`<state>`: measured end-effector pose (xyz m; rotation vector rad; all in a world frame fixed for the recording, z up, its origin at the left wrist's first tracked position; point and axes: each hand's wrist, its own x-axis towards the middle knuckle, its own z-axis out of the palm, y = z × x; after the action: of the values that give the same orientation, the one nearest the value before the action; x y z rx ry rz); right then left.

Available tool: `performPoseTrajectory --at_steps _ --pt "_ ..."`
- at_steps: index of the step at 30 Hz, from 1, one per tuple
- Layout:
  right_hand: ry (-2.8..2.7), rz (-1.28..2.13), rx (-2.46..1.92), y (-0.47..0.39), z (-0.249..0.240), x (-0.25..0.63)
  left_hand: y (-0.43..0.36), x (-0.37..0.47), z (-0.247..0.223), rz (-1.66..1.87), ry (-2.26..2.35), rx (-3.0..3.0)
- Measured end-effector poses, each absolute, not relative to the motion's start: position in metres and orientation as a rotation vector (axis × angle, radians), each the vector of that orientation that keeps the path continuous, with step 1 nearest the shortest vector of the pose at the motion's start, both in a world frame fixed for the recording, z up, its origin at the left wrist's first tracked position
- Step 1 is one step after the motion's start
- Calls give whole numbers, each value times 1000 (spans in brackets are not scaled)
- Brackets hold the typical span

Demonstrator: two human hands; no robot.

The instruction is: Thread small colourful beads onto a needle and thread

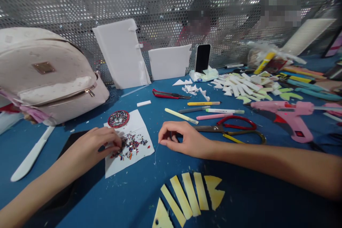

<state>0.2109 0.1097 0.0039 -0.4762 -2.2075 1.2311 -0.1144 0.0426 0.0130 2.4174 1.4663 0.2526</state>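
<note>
My left hand (103,141) reaches into a pile of small mixed beads (133,145), its fingertips pinched together at the pile's left side; whatever is between them is too small to name. The beads are spread on a sheet of white paper (113,169). At the sheet's top edge, a round red-rimmed dish (118,119) holds more of them. My right hand (184,139) hovers over the blue table, thumb and forefinger closed on a thin clear thread (156,155) that hangs down. Nearer me lie yellow painted strips (185,194) and end pieces in a fish-like row.
Scissors (217,128), several markers (203,103) and a red utility knife (171,94) lie beyond my right hand. A pink glue gun (291,114) and a heap of foam pieces (245,85) are right. A backpack (50,74) and white plastic knife (33,155) are left.
</note>
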Motion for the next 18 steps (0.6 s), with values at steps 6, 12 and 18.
performPoseTrajectory --at_steps 6,12,18 --pt "-2217 1224 -481 109 3 212 39 -108 13 303 1509 2386" --pt "-2223 1222 -499 109 5 213 38 -108 15 270 1501 2395" --pt "-2216 1227 -483 109 5 212 39 -110 18 255 1492 2404"
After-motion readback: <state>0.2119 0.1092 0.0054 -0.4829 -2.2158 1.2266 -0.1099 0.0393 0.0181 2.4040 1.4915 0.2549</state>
